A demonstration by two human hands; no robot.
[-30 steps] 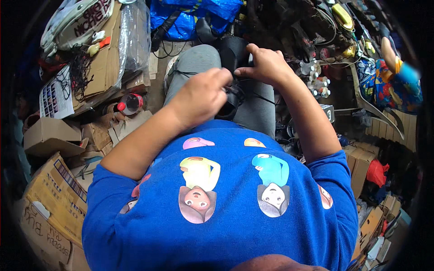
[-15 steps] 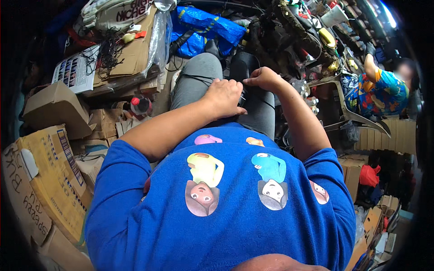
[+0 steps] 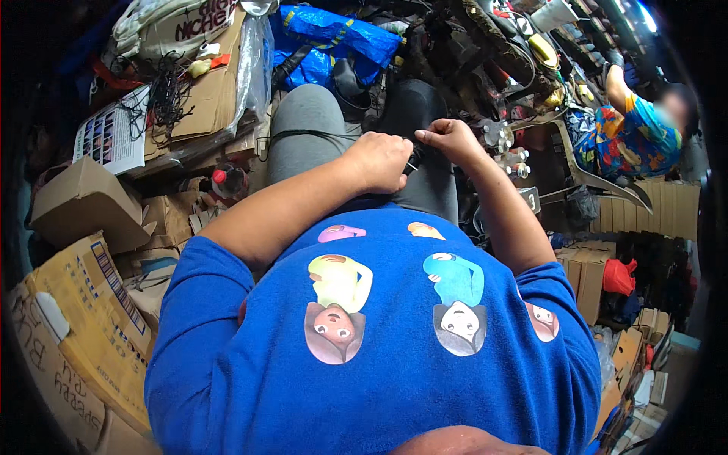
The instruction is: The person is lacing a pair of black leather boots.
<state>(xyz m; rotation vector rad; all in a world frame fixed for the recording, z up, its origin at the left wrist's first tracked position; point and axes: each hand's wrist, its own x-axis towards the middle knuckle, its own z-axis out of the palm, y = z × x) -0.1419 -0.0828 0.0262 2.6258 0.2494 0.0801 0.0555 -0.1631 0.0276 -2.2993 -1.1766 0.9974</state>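
Note:
Over my lap, my left hand (image 3: pixel 379 161) is closed, its knuckles up. A short, thin, shiny metal piece (image 3: pixel 412 165) shows by its fingers; what it belongs to is hidden. Just to the right, my right hand (image 3: pixel 449 142) has thumb and forefinger pinched together beside the left fingers, and anything between them is too small to make out. A black item (image 3: pixel 412 106), smooth and rounded, lies over my right thigh beyond and under the hands; its kind is unclear. Thin dark cord (image 3: pixel 311 134) runs across my left thigh towards my left hand.
Cardboard boxes (image 3: pixel 83 205) and a red-capped bottle (image 3: pixel 227 182) stand at my left. A blue bag (image 3: pixel 334 34) lies ahead. Clear bottles (image 3: pixel 512 155) stand at the right, near a curved metal frame (image 3: pixel 565 144). Another person (image 3: pixel 633 136) in a colourful shirt is at far right.
My right hand's fingers have lifted and turned slightly beside the left. My left fingers have curled in more. The cord on my left thigh now lies straighter, and the view has shifted a little.

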